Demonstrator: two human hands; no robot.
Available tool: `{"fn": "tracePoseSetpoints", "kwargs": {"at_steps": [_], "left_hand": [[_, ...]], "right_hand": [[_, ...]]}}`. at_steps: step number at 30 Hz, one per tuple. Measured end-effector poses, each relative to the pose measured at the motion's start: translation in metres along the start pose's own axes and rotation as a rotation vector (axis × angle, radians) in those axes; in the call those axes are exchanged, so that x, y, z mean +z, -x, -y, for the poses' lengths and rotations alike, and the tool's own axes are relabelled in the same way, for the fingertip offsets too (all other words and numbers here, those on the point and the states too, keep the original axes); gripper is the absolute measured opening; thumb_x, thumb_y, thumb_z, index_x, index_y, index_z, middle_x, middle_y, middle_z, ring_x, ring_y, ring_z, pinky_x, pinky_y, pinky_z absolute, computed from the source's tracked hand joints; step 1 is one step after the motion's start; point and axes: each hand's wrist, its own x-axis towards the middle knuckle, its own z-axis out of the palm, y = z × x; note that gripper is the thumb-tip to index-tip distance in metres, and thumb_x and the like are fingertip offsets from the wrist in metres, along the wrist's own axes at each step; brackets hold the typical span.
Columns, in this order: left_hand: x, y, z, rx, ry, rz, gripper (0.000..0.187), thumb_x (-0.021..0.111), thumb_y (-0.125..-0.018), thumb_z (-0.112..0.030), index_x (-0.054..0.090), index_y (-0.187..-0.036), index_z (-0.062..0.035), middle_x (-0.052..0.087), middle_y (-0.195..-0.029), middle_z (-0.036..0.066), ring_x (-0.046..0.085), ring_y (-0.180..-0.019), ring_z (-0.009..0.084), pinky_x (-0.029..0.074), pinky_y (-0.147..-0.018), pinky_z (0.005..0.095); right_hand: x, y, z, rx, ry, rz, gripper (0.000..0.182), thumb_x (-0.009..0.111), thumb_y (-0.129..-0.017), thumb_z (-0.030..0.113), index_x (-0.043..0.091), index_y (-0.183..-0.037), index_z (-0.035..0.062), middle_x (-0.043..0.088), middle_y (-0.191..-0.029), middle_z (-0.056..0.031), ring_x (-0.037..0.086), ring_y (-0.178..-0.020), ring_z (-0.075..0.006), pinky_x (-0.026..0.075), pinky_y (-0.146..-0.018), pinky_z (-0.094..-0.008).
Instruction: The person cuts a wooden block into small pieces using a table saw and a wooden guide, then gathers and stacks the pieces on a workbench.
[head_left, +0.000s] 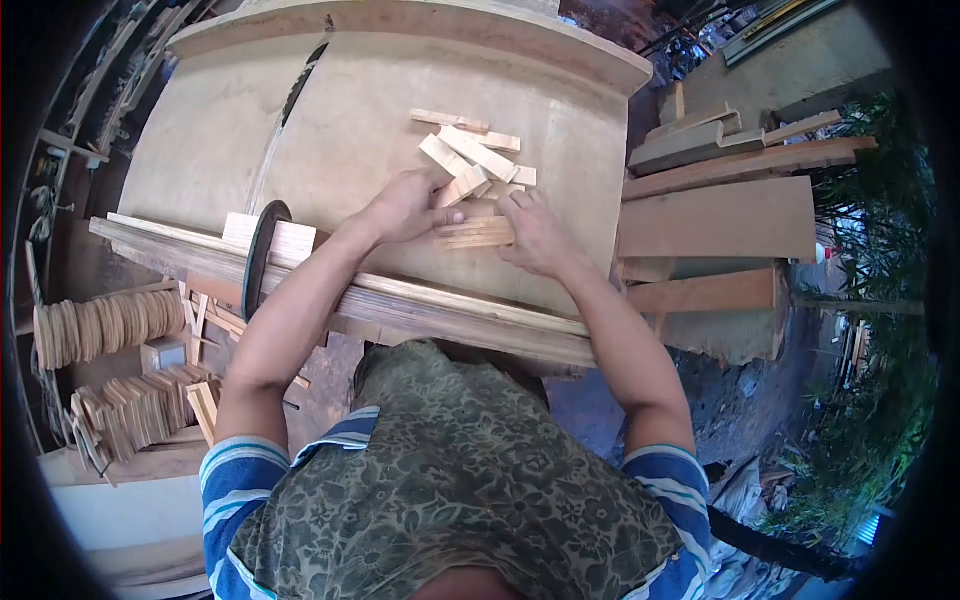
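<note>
left hand (405,208) and right hand (535,232) grasp wood strips (475,233) | loose offcuts (478,153) behind | saw blade (260,255) left

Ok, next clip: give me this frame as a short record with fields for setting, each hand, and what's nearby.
setting: pale plywood saw table with a dark circular saw blade standing through it
left hand: resting on a flat stack of short pale wood strips
right hand: gripping the same stack's right end
behind hands: loose pile of short pale wood blocks
right side: long brown planks
lower left: round wooden discs in rows
</note>
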Motion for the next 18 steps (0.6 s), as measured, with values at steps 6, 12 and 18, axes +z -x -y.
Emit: {"fn": "tracePoseSetpoints", "kwargs": {"at_steps": [6, 12, 18], "left_hand": [[0.022, -0.016, 0.000, 0.074, -0.105, 0.051, 0.050, 0.081, -0.090, -0.036, 0.071, -0.126, -0.0033, 0.075, -0.107, 0.021, 0.072, -0.096, 0.0377, 0.057, -0.088, 0.0435], [0.028, -0.016, 0.014, 0.072, 0.139, 0.178, 0.041, 0.083, -0.089, -0.032, 0.075, -0.114, 0.0001, 0.076, -0.099, 0.019, 0.073, -0.089, 0.0311, 0.059, -0.082, 0.0403], [0.016, -0.004, 0.004, 0.171, -0.001, 0.273, 0.082, 0.095, -0.071, -0.037, 0.063, -0.138, -0.0044, 0.068, -0.123, 0.020, 0.067, -0.116, 0.0359, 0.055, -0.101, 0.0440]], "right_hand": [[-0.004, 0.004, 0.005, -0.027, -0.024, -0.043, 0.066, 0.087, -0.072, 0.019, 0.055, -0.128, 0.0054, 0.051, -0.125, -0.0209, 0.052, -0.124, -0.0398, 0.048, -0.106, -0.0493], [-0.009, 0.008, 0.008, 0.004, -0.125, -0.098, 0.082, 0.088, -0.073, 0.018, 0.048, -0.143, 0.0043, 0.050, -0.131, -0.0226, 0.049, -0.129, -0.0414, 0.048, -0.109, -0.0486], [-0.011, 0.006, 0.006, 0.015, -0.007, 0.077, 0.085, 0.088, -0.073, 0.022, 0.048, -0.146, 0.0030, 0.050, -0.135, -0.0247, 0.048, -0.131, -0.0417, 0.048, -0.109, -0.0473]]}}
